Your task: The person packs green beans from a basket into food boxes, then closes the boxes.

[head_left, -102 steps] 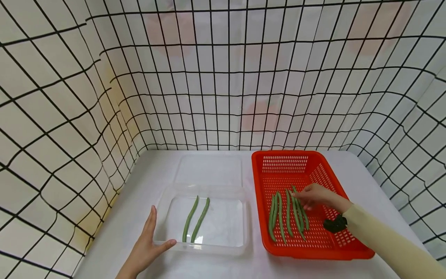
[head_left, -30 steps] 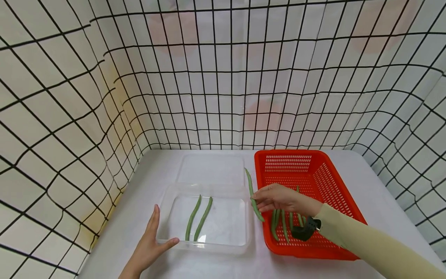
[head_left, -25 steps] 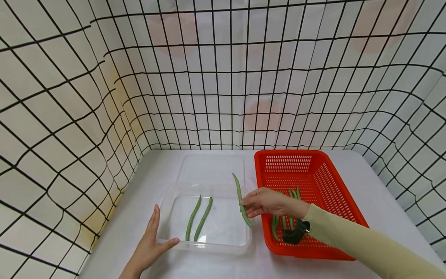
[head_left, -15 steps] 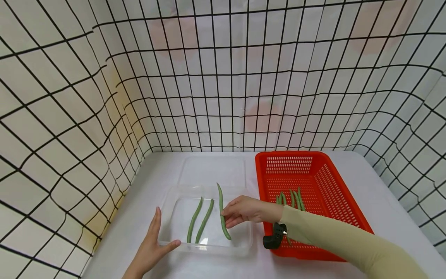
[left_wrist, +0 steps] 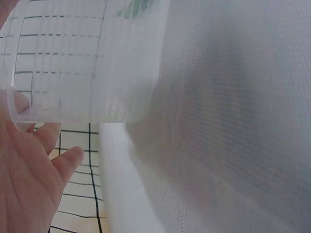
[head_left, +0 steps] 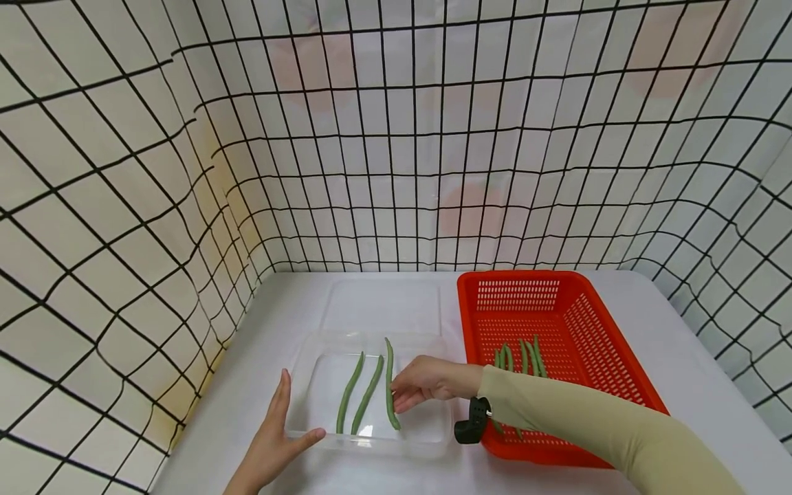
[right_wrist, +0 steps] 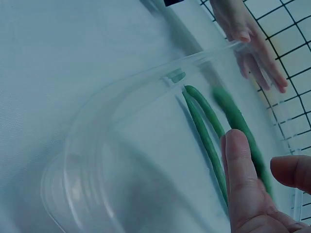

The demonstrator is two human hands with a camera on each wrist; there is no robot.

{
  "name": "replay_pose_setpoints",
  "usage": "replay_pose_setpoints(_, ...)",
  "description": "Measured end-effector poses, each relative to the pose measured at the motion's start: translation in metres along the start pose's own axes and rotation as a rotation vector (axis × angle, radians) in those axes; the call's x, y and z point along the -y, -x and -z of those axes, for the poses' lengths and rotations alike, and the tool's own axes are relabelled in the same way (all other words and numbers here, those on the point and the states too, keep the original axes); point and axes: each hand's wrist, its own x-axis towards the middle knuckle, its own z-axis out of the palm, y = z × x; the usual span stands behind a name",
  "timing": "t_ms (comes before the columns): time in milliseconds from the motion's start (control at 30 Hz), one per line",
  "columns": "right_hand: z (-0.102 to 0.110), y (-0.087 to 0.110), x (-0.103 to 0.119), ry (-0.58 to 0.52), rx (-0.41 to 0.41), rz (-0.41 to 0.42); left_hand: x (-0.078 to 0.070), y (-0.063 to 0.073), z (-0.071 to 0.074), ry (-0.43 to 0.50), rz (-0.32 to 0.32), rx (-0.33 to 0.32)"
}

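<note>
Better to lay softly the third bean (head_left: 389,375), within the clear box (head_left: 324,388) and right of two other beans (head_left: 350,392), with fingers of the right hand (head_left: 428,379) apparently parted around it and those of the left hand (head_left: 271,434) spread at the box's near-left corner for steadiness.

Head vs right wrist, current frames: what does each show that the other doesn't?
Head only: red basket with the green beans in it, right sleeve, black wrist device.

Right wrist only: a gap between finger and thumb of the right hand; a cut-off black thing at the top edge, unidentifiable.

Both: clear container, three other beans, both hands (left hand included), black grid.
</note>
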Motion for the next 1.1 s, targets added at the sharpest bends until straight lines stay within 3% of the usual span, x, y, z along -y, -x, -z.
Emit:
replay_pose_setpoints(267, 0.003, 0.004, -0.004, -0.005, 0.033, -0.015, 0.000, 0.000, 0.000, -0.012, -0.014, -0.008)
replay_pose_setpoints(500, 0.016, 0.026, 0.010, 0.041, 0.134, 0.066, 0.000, 0.000, 0.000, -0.003, -0.029, -0.010)
replay_pose_setpoints(600, 0.029, 0.038, 0.021, 0.075, 0.141, 0.098, 0.000, 0.000, 0.000, -0.007, -0.021, -0.007)
replay_pose_setpoints(833, 0.084, 0.068, 0.034, 0.160, -0.017, 0.149, -0.001, 0.000, 0.001, -0.027, -0.016, -0.003)
replay_pose_setpoints(1100, 0.152, 0.082, 0.002, 0.249, -0.237, 0.090, 0.001, -0.001, 0.001, -0.009, -0.006, 0.013)
